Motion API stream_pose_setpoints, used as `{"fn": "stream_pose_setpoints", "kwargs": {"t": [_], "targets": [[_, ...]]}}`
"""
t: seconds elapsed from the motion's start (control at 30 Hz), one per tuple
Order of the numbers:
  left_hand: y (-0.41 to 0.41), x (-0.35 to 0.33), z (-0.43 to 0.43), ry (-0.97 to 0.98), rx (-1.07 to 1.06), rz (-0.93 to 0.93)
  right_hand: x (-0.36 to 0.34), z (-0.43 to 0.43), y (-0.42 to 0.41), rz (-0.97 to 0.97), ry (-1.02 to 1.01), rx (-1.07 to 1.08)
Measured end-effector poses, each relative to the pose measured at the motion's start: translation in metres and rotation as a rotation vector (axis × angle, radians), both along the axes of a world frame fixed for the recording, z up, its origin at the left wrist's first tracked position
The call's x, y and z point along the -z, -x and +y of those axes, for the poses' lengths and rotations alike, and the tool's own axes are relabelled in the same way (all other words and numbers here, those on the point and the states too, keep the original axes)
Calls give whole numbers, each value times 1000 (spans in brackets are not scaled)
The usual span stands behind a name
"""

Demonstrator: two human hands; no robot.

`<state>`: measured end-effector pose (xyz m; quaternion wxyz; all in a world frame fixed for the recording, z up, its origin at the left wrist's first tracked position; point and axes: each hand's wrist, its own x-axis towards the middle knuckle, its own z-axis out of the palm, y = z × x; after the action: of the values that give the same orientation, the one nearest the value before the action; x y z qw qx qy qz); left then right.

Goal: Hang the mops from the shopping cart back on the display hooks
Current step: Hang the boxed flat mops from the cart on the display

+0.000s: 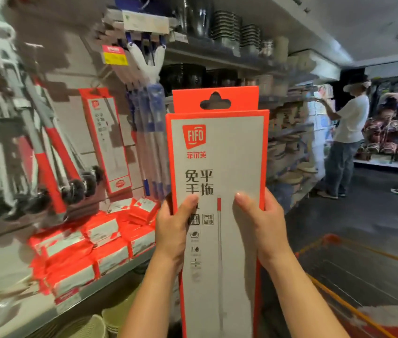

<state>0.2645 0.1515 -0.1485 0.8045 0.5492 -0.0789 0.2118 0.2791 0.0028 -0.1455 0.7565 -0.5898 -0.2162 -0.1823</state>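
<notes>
Head view: one flat mop box [217, 167], orange and grey, upright in air before display wall; print "FIFO", hang hole in top tab. Left hand [172, 223] grips left edge, right hand [263, 220] grips right edge, thumbs pressed on front. One same box [106, 140] hangs on wall, left. Red-white packs [90, 245] stacked at shelf front edge. Orange cart [353, 252] lower right.

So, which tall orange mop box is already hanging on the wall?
The tilted box left of the blue-handled mops; the other box is held by the left hand and right hand.
</notes>
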Motion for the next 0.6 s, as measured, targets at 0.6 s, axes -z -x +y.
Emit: {"fn": "stream_pose_setpoints", "kwargs": {"t": [0.6], "targets": [[-53,-13,60,143,-449,-58,-1,86,-120,37,85,-444]]}}
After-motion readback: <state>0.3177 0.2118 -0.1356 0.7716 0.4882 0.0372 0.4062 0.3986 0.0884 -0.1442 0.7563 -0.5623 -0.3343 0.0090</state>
